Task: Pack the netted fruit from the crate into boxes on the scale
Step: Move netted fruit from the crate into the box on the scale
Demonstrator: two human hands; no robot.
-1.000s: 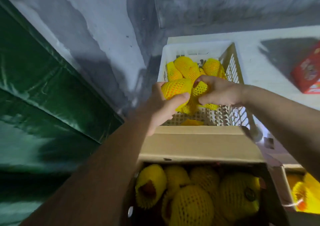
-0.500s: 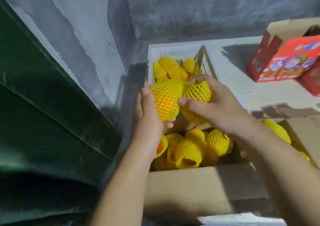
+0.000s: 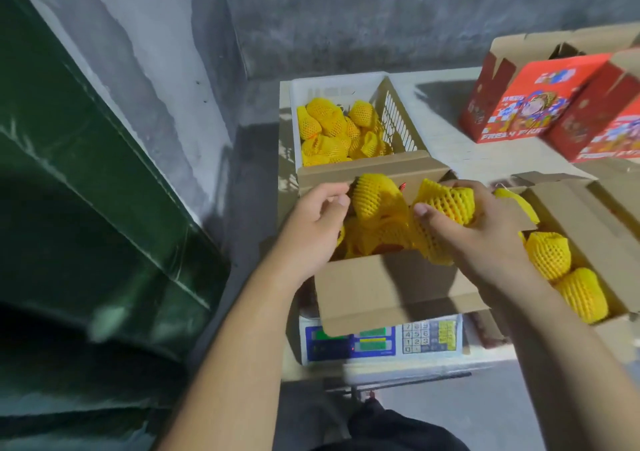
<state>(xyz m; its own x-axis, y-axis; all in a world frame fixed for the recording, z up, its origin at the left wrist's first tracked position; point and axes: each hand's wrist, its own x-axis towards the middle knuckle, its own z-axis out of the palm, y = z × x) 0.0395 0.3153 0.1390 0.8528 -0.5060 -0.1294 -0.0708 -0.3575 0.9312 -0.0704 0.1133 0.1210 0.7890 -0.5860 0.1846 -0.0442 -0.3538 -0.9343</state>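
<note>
Both hands have come down from above the crate (image 3: 393, 102) to the cardboard box (image 3: 391, 288) on the scale (image 3: 381, 345). Right hand (image 3: 478, 232) grasps a netted fruit (image 3: 446, 204) over the box's fruit pile; left hand (image 3: 313, 222), fingers loosely curled, touches another netted fruit (image 3: 375, 196) just released there. More fruit remains in the crate behind; red boxes (image 3: 530, 104) stand right.

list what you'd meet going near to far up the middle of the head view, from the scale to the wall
scale → cardboard box → left hand and right hand, holding netted fruit over the box → white crate of fruit → grey wall
</note>
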